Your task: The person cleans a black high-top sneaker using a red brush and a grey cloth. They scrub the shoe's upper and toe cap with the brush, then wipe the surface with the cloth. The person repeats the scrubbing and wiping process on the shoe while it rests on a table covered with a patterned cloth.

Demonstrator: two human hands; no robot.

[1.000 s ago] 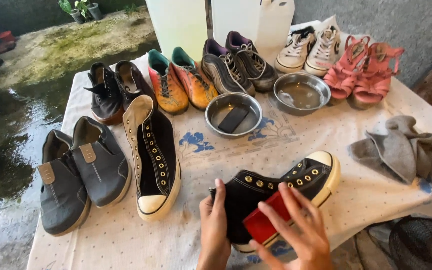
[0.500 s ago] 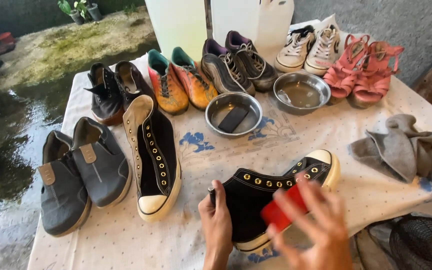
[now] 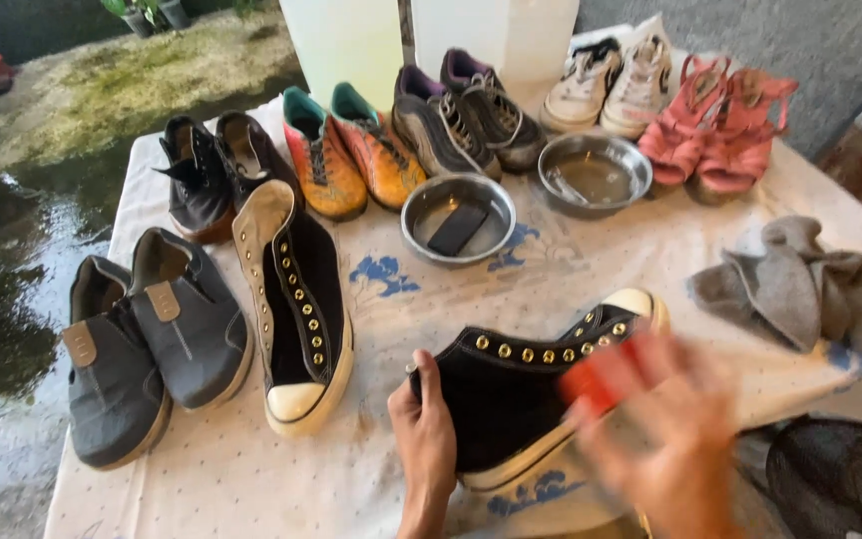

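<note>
A black high-top sneaker (image 3: 511,389) with brass eyelets and a cream toe cap lies on its side near the table's front edge. My left hand (image 3: 426,439) grips its heel end, thumb on the black canvas. My right hand (image 3: 665,439) is blurred and holds a small red brush (image 3: 596,381) against the shoe's side near the sole. The matching sneaker (image 3: 296,304) lies to the left, opening facing away.
On the patterned tablecloth (image 3: 451,289) sit grey slip-ons (image 3: 142,339), black shoes (image 3: 212,170), orange shoes (image 3: 351,150), dark sneakers (image 3: 461,115), white sneakers (image 3: 611,85), pink sandals (image 3: 720,125), two metal bowls (image 3: 458,218), and grey cloths (image 3: 790,279). Wet ground lies left.
My right hand with the red brush has moved rightward along the sneaker's side, toward the toe. My left hand keeps its hold on the heel.
</note>
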